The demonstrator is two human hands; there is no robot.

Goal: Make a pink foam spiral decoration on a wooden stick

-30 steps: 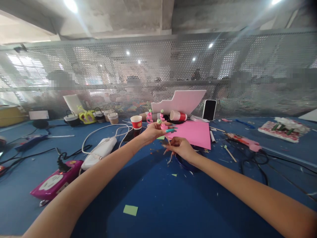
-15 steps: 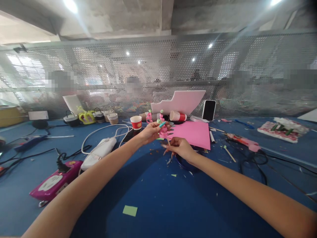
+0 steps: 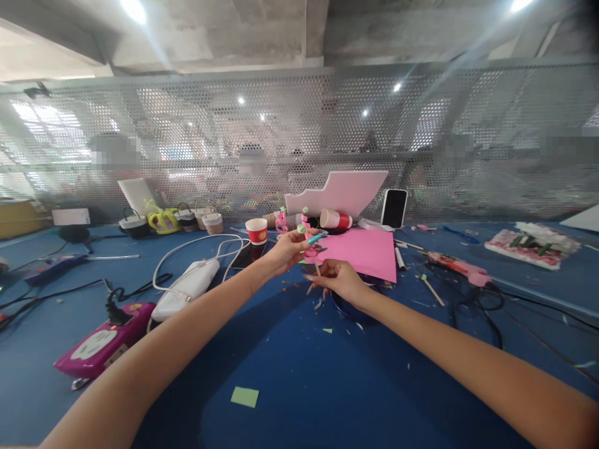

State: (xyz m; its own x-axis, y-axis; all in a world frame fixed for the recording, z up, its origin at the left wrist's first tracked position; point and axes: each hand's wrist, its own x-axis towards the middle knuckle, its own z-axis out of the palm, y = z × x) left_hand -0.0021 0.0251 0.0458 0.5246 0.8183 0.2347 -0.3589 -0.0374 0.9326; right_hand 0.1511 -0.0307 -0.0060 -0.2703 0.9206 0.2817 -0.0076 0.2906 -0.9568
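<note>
My left hand (image 3: 287, 251) is closed on a curled pink paper strip (image 3: 312, 252), which winds around a thin wooden stick (image 3: 318, 269). Something long and teal lies across the strip at these fingertips; it may be a fingernail. Below, my right hand (image 3: 344, 284) pinches the lower part of the same stick, its long-nailed fingertips together. Just behind the left hand stand pink curled paper pieces with green tops (image 3: 281, 221). Beyond the right hand lies a bright pink sheet (image 3: 369, 252), and a dark blue round object (image 3: 350, 308) is partly hidden beneath that hand.
A red and white paper cup (image 3: 257, 231), a white power bank (image 3: 189, 290) with cable and a magenta power strip (image 3: 105, 342) lie left. To the right are a pink glue gun (image 3: 461, 268) and a green-tipped stick (image 3: 433, 290). A phone (image 3: 394, 209) leans behind.
The pink strip has turned on the stick, and the teal piece at my left fingertips has shifted slightly right and down. My right hand stays nearly in place.
</note>
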